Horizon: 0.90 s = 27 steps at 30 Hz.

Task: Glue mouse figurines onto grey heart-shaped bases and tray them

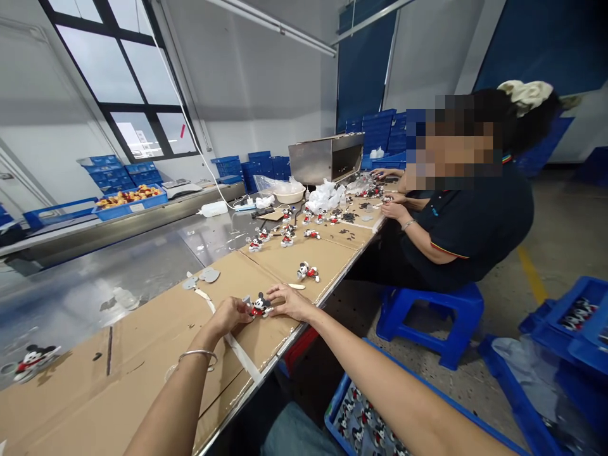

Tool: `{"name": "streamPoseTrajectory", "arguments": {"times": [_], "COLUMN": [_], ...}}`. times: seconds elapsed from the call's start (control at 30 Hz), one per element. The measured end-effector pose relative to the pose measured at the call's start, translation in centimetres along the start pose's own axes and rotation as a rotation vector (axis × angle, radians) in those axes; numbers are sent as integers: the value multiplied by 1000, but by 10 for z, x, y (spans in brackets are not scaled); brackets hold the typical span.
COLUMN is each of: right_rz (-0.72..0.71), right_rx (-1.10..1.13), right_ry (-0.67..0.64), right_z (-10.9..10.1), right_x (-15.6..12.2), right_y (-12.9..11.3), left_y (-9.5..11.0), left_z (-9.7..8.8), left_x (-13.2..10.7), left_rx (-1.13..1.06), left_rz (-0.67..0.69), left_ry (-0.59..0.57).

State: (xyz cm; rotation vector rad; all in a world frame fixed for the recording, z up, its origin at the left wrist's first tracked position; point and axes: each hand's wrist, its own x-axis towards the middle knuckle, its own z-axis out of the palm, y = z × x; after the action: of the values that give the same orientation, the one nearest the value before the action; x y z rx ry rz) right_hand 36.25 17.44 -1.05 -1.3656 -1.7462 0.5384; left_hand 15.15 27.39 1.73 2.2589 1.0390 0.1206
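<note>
A small cartoon mouse figure (261,306) in red, black and white lies on the cardboard sheet (142,342) near the table's front edge. My left hand (231,315) is curled at its left side, fingers pinched on it. My right hand (289,300) rests at its right side, fingers bent and touching it. A bracelet (199,356) sits on my left wrist. Another mouse figure (308,272) lies a little farther along the cardboard, and one more (33,360) at the far left.
A seated person (456,215) on a blue stool (437,316) works on several more figures (289,231) farther down the metal table (95,278). A blue crate of figures (365,424) sits by my knee, other blue crates (570,323) on the floor right. A metal box (325,158) stands behind.
</note>
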Motion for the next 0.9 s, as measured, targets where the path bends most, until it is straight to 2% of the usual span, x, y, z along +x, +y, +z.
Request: {"name": "streamPoseTrajectory", "arguments": {"times": [0.2,0.47,0.9], "right_rz": [-26,-64,-29], "right_rx": [40,-52,-118], "right_ry": [-15,-58,-107], "right_z": [0,4,0], "right_x": [-1,2,13], "right_y": [3,0,0], "left_y": [1,5,3], "left_z": [0,-2,-3], "left_x": [-2,-4,-2], "left_rx": [8,27,-12], "left_rz": [-15,-18,8], "left_ry": [2,1,-33]}}
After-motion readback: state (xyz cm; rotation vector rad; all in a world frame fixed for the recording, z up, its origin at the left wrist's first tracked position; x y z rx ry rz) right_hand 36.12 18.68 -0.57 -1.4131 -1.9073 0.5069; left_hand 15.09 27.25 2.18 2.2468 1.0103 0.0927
